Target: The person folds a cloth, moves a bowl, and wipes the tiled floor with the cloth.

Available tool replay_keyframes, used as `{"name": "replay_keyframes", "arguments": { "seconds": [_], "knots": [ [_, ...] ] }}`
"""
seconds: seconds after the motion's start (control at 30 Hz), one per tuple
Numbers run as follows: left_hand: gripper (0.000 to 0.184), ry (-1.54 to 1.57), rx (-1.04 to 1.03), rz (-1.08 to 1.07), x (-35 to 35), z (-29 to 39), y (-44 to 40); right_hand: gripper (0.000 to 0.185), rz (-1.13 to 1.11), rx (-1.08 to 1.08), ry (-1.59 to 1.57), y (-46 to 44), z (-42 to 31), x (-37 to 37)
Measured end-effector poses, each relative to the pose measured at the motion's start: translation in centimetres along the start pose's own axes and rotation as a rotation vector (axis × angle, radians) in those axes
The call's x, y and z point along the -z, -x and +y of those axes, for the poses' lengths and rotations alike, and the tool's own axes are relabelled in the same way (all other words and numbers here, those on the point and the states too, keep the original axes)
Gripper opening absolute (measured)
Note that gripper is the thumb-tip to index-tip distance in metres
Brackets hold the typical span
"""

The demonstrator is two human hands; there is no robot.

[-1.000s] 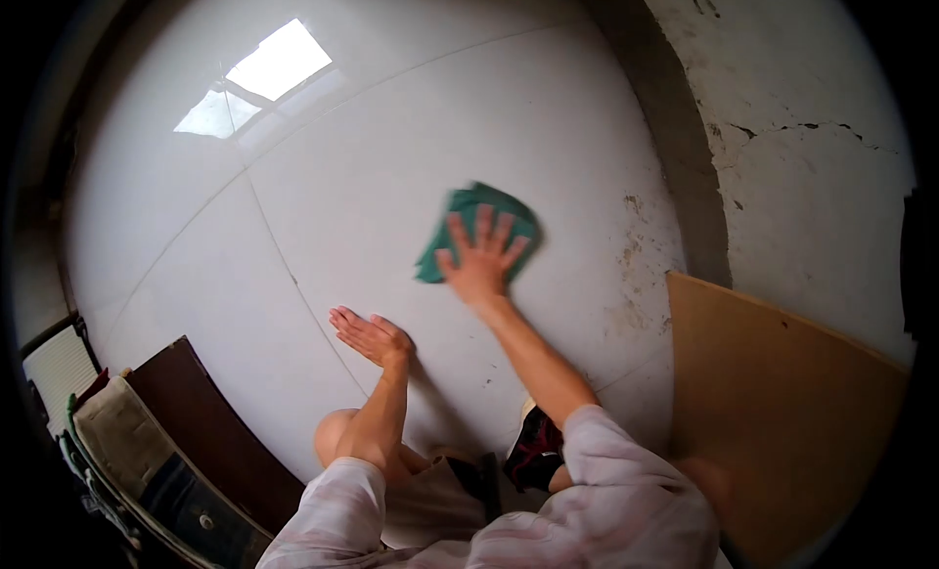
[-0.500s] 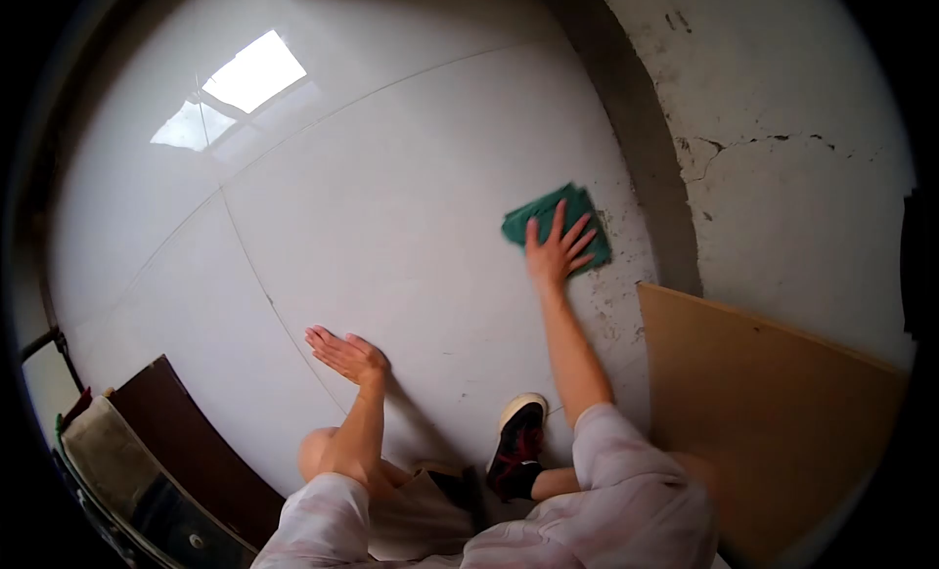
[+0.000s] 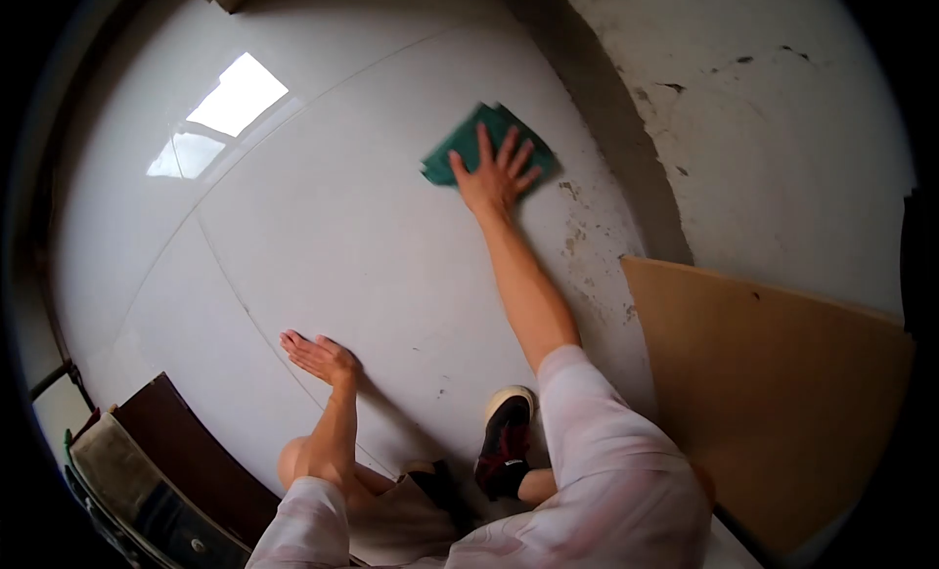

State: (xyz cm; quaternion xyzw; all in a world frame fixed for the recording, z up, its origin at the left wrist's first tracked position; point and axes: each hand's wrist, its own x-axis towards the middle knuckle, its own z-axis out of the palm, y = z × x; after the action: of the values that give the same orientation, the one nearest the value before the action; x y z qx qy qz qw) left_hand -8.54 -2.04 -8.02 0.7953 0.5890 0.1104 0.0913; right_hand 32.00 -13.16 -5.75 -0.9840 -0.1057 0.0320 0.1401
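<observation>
RIGHT HAND [image 3: 492, 185]: grip open, spread flat on green cloth [image 3: 458, 141] — beyond and left of wooden board [image 3: 773, 373] | CHANGE: cloth now clear of stains [image 3: 577, 239] near board; contact shifts to adjoining floor [image 3: 342, 227] | LEFT HAND [image 3: 323, 359]: open, empty — left of board

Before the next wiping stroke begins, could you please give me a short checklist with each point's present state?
1. Right hand flat on the green cloth, fingers spread: ok.
2. Left hand empty: ok.
3. Cloth clear of the wooden board: ok, they are apart.
4. Shoe out of the cloth's way: ok, well apart from it.
5. Floor free of brown marks: not ok, they show near the wall.
6. Cloth damp: cannot tell.
</observation>
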Motion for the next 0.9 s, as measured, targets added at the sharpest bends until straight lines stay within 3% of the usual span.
{"name": "replay_keyframes", "arguments": {
  "seconds": [0.13, 0.2, 0.27, 0.33, 0.37, 0.43, 0.5, 0.7, 0.77, 0.8, 0.87, 0.9],
  "knots": [
    [0.065, -0.103, 0.122, 0.042, -0.6, 1.2, -0.1, 0.083, 0.001, -0.175, 0.074, 12.0, 9.4, 2.2],
    [0.065, 0.798, -0.086, 0.169, -3.4, 6.3, 1.2, 0.082, -0.074, -0.090, 0.242, 15.2, 6.6, 1.2],
    [0.065, 0.445, -0.292, -0.075, -3.1, 13.7, 2.0, 0.078, -0.121, 0.125, 0.072, 11.2, 1.8, 1.6],
    [0.065, 0.373, -0.286, -0.067, -5.0, 19.9, 1.9, 0.077, -0.008, 0.321, -0.106, 4.8, -1.7, -1.0],
    [0.065, 0.372, -0.297, -0.063, -5.7, 21.1, 1.5, 0.076, 0.025, 0.314, -0.173, 1.6, -3.1, -1.4],
    [0.065, 0.100, -0.522, -0.140, -6.9, 22.6, 1.1, 0.079, 0.034, 0.302, -0.168, -3.1, -3.4, -1.5],
    [0.065, 0.136, -0.535, -0.175, -6.7, 23.5, 0.2, 0.081, 0.083, 0.287, -0.121, -5.6, -1.5, -1.2],
    [0.067, 0.159, -0.491, -0.278, -5.5, 23.4, 0.5, 0.085, 0.074, -0.066, 0.072, 4.3, 9.7, 2.8],
    [0.068, 0.128, -0.456, -0.340, -5.0, 23.7, 0.5, 0.086, 0.022, -0.043, 0.151, 8.8, 10.5, 3.0],
    [0.068, 0.139, -0.448, -0.343, -4.9, 23.7, 0.7, 0.086, 0.024, -0.036, 0.163, 8.3, 9.5, 3.0],
    [0.068, 0.111, -0.465, -0.330, -5.2, 23.6, 0.6, 0.085, -0.188, 0.045, 0.183, 6.3, 5.5, 2.9],
    [0.069, 0.104, -0.462, -0.328, -5.4, 23.5, 0.7, 0.082, -0.179, 0.165, 0.122, 3.9, 3.0, 2.5]
  ]
}}
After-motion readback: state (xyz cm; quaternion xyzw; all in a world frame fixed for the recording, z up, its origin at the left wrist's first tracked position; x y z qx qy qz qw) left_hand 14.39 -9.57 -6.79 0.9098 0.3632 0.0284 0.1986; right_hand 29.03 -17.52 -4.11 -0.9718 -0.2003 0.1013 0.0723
